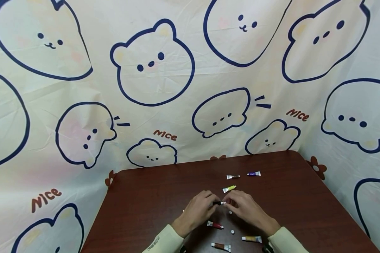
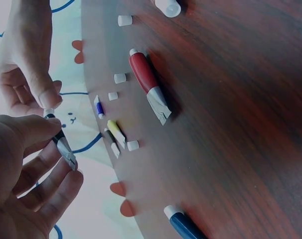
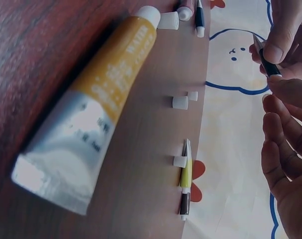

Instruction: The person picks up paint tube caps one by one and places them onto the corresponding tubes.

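The left hand (image 1: 197, 211) pinches a small black tube (image 1: 218, 203) between thumb and forefinger, the other fingers curled loosely beneath it; the right hand (image 1: 248, 211) meets it at the cap end, its fingertips (image 3: 276, 52) closed on the tube's tip. Whether that tip still carries a cap cannot be told, since the fingers cover it in every view. The tube is held just above the table (image 1: 145, 211), near the middle of its front half. Just beyond the hands lies a yellow tube (image 1: 229, 189), and farther toward the back edge a brown tube (image 1: 233, 176) and a blue tube (image 1: 254, 173) sit side by side. Below the hands, toward the front edge, lie a red tube (image 1: 215, 225), an ochre tube (image 1: 252, 239) and a red-brown tube (image 1: 221, 246), the last nearly at the frame's bottom. Loose white caps (image 1: 232, 232) are scattered among them; in the head view most are too small to count. The right wrist view shows the ochre tube large and blurred, its lettering unreadable. The left wrist view cuts off a dark blue tube (image 2: 183, 224) at its lower edge. Both sleeves (image 1: 161, 242) are cut off by the frame. A bear-print cloth (image 1: 152, 63) hangs behind the table.
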Tool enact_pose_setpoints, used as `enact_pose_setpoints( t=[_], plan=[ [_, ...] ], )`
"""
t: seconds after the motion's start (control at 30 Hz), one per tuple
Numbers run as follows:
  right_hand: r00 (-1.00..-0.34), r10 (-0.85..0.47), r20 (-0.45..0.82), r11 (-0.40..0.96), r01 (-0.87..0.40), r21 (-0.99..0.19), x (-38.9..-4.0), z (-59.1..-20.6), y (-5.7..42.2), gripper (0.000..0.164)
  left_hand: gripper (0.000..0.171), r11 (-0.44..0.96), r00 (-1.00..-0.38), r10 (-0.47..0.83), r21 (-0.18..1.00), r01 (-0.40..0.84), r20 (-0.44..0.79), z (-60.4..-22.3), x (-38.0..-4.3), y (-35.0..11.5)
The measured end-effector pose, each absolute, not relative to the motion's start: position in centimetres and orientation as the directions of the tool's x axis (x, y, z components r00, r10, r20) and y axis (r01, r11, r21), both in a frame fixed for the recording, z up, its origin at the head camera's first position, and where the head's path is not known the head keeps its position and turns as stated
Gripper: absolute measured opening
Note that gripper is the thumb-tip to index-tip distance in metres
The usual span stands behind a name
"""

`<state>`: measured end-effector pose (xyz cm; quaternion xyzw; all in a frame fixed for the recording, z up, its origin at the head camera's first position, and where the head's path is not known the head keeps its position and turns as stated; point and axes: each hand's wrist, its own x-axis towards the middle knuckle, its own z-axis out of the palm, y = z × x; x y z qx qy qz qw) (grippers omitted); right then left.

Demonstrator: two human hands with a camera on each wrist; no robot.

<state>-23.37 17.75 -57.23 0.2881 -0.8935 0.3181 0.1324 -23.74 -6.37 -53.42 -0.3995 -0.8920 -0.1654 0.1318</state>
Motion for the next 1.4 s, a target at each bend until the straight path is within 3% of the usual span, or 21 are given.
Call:
enact_pose_setpoints(
  t=[0.37,0.6,1.1,1.27,1.4],
  plan=[
    [-0.792,-0.446,0.416,0.653,-0.606,-0.454,-23.5,-57.37,17.74,0.01,0.017,0.632,-0.652,0.674,0.186,0.752,0.347,-53.26,-23.62,-6.21],
    [-0.795,-0.465,0.39,0.684,-0.602,-0.412,-23.52,-57.64,17.91,0.006,0.016,0.623,-0.625,0.695,0.136,0.77,0.356,-53.19,-23.52,-6.16],
    [-0.814,-0.411,0.411,0.589,-0.581,-0.561,-23.16,-57.77,17.52,0.007,0.015,0.643,-0.62,0.681,0.089,0.761,0.389,-53.73,-23.5,-5.92],
    [-0.79,-0.413,0.454,0.556,-0.613,-0.562,-23.08,-57.68,17.57,0.016,0.014,0.64,-0.617,0.675,0.094,0.763,0.404,-53.79,-23.54,-5.96],
    [-0.792,-0.414,0.449,0.568,-0.61,-0.552,-23.08,-57.63,17.65,0.014,0.015,0.63,-0.608,0.677,0.102,0.77,0.414,-53.86,-23.55,-6.0]
  ],
)
